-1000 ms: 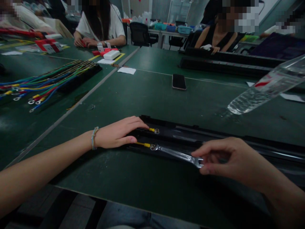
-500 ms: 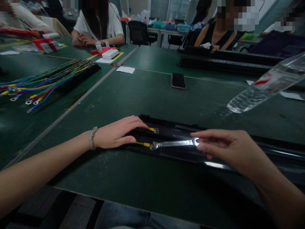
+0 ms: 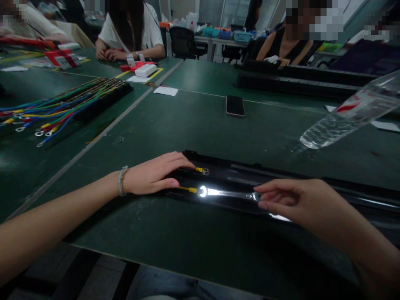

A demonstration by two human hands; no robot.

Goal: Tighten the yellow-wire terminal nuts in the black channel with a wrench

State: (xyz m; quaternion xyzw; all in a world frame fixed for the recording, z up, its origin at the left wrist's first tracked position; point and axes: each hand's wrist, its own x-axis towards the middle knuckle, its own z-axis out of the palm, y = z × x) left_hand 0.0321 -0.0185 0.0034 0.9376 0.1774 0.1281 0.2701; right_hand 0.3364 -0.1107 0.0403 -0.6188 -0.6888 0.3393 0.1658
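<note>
A long black rail [image 3: 312,183] lies across the green table in front of me. My left hand [image 3: 153,175] rests flat on its left end, fingers stretched out. Two yellow-sleeved ring terminals sit on the rail, the far one [image 3: 202,170] beside my fingertips, the near one [image 3: 191,190] under the head of a small silver wrench [image 3: 228,193]. My right hand [image 3: 290,200] pinches the wrench's other end between thumb and fingers. The wrench lies almost along the rail and glints brightly at its head.
A black phone [image 3: 235,105] lies further back, a clear water bottle [image 3: 353,112] at the right. A bundle of coloured wires [image 3: 53,112] with ring lugs sits on the left. Other people sit at the far side, near more black rails [image 3: 300,83].
My right hand swung the wrench handle away from me, from pointing toward the near edge to lying along the rail. My left hand stayed put.
</note>
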